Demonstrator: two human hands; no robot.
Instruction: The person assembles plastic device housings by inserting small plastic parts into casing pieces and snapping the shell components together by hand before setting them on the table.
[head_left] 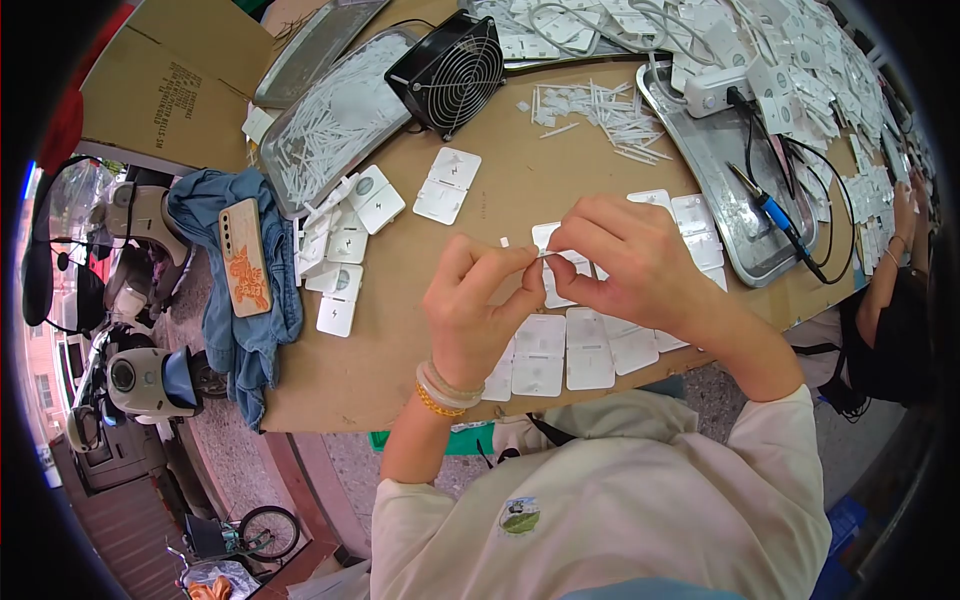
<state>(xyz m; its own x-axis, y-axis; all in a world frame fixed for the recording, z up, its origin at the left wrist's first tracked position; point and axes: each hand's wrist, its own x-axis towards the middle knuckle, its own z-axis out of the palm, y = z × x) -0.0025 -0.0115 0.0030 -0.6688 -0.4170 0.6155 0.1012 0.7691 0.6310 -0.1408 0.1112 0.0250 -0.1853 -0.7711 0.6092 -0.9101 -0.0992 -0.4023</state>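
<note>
My left hand [482,300] and my right hand [625,262] meet above the table, thumb and forefinger of each pinched together. Between the fingertips is something small and pale, too small to make out. Under and beside my hands lie several white flat cards [538,356] in rows, partly hidden by my right hand and forearm. A small white piece [505,242] rests just beyond my left fingers. Farther off is a white folding card [447,186] with a lightning mark, lying open and flat.
A black fan [450,75] stands beside a metal tray [275,165] of thin white sticks. On the right, a soldering iron [775,215] lies on another tray [735,235]. A phone [244,258] rests on blue denim [215,290]. Another person's arm [892,262] shows far right.
</note>
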